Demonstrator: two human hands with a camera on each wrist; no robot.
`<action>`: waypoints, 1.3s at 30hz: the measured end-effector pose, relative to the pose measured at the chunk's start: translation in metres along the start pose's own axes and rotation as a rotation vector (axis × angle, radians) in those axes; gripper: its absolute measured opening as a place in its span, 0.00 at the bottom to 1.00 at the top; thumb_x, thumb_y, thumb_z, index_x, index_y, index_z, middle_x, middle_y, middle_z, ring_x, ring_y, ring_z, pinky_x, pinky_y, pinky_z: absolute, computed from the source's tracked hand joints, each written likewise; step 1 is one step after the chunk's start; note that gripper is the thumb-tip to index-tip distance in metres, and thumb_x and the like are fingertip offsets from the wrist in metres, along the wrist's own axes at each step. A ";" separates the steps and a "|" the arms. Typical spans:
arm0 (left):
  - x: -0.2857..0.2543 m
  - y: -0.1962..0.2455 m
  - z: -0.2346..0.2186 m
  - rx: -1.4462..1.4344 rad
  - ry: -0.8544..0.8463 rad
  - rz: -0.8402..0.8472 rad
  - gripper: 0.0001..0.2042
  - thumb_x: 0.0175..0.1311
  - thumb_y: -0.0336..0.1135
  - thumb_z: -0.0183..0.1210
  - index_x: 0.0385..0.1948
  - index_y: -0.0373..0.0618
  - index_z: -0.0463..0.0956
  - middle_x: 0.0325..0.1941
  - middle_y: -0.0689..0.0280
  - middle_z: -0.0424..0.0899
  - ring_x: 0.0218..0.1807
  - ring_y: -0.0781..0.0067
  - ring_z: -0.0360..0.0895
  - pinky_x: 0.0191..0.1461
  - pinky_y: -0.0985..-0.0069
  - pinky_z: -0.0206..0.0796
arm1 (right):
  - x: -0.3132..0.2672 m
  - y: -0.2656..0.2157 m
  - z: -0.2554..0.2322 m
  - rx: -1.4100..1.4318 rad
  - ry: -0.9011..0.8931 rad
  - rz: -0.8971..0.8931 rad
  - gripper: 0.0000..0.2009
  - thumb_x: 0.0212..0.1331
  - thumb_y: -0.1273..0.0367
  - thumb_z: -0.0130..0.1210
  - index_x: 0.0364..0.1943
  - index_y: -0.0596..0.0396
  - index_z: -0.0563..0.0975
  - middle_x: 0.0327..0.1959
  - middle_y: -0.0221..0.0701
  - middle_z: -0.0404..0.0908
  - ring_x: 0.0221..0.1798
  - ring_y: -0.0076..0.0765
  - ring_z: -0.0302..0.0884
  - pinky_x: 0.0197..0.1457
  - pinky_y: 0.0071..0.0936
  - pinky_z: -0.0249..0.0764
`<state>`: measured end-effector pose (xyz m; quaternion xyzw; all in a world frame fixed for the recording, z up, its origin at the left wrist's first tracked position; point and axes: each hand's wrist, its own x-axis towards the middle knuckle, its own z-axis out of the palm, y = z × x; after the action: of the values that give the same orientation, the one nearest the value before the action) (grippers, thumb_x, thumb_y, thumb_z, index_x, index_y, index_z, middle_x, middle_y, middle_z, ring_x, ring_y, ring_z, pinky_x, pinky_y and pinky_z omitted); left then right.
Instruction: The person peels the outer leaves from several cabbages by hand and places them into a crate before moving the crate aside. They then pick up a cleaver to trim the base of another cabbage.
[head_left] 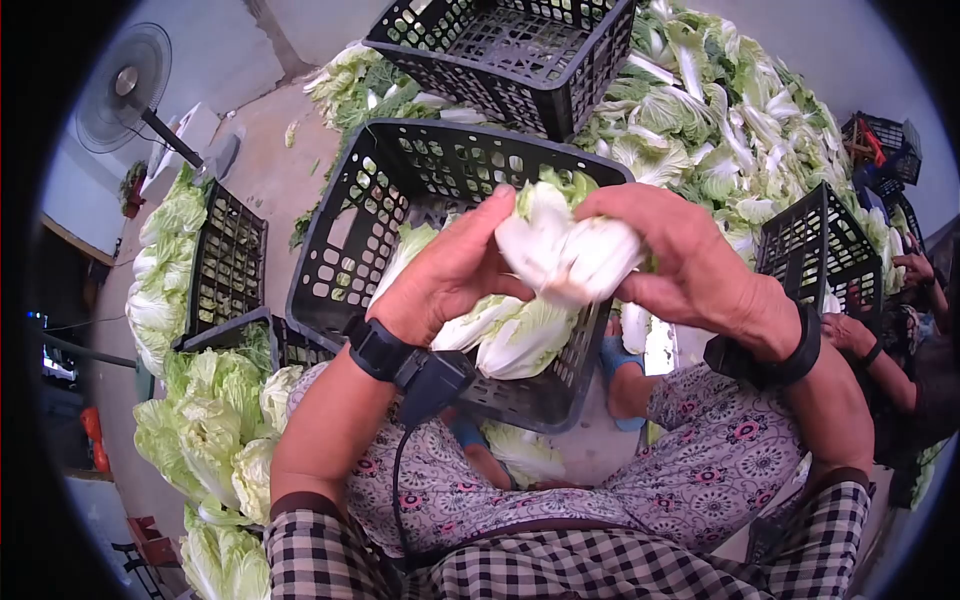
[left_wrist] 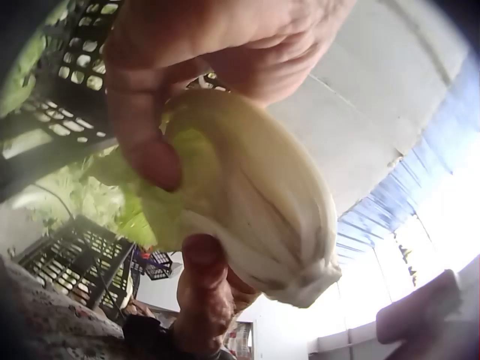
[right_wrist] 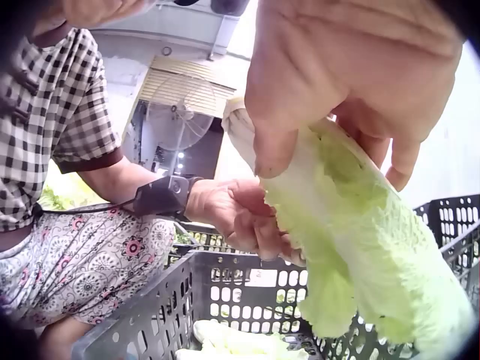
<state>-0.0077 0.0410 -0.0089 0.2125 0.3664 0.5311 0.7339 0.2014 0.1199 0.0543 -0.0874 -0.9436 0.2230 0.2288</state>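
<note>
Black crate (head_left: pixel 330 260) and cabbage pile (head_left: pixel 720 130) surround cabbage (head_left: pixel 565 250).

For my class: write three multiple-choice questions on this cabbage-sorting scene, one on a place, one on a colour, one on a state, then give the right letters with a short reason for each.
1. Where is the held cabbage?
A. above the black crate
B. on the floor
C. on the fan

2. What colour is the crate in front of the person?
A. red
B. black
C. white

3. How is the cabbage held?
A. by the left hand alone
B. by no hand
C. by both the left hand and the right hand

Answers: 1 A, it hangs over the crate's opening; 2 B, the lattice walls are black; 3 C, fingers of both hands curl round it.
</note>
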 end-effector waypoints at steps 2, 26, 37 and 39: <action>-0.008 0.009 -0.008 0.363 0.204 0.154 0.22 0.66 0.49 0.48 0.54 0.44 0.66 0.50 0.63 0.75 0.51 0.67 0.74 0.46 0.69 0.70 | 0.001 0.004 -0.001 0.089 0.002 0.164 0.23 0.43 0.69 0.61 0.47 0.58 0.71 0.40 0.38 0.78 0.44 0.41 0.77 0.48 0.31 0.72; -0.021 -0.002 0.015 1.022 -0.056 0.535 0.29 0.42 0.34 0.69 0.50 0.41 0.69 0.43 0.65 0.79 0.45 0.76 0.75 0.51 0.77 0.66 | 0.004 0.003 0.001 0.231 -0.175 0.208 0.25 0.42 0.65 0.64 0.47 0.60 0.72 0.38 0.39 0.78 0.41 0.38 0.77 0.46 0.32 0.72; -0.023 -0.001 0.016 1.164 -0.042 0.586 0.28 0.42 0.31 0.68 0.50 0.40 0.71 0.43 0.63 0.81 0.43 0.75 0.78 0.49 0.78 0.69 | 0.006 -0.004 -0.006 0.249 -0.068 0.099 0.21 0.48 0.67 0.62 0.47 0.59 0.72 0.41 0.39 0.78 0.44 0.38 0.76 0.49 0.30 0.71; -0.024 -0.001 0.018 1.227 -0.029 0.619 0.28 0.42 0.31 0.68 0.50 0.41 0.71 0.42 0.63 0.81 0.43 0.74 0.78 0.48 0.78 0.69 | 0.006 -0.005 -0.005 0.258 -0.051 0.067 0.19 0.48 0.69 0.61 0.46 0.59 0.73 0.40 0.39 0.78 0.43 0.40 0.76 0.48 0.30 0.72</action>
<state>0.0023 0.0199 0.0097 0.6918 0.5134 0.4097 0.3000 0.1978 0.1185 0.0630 -0.0831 -0.9091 0.3523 0.2064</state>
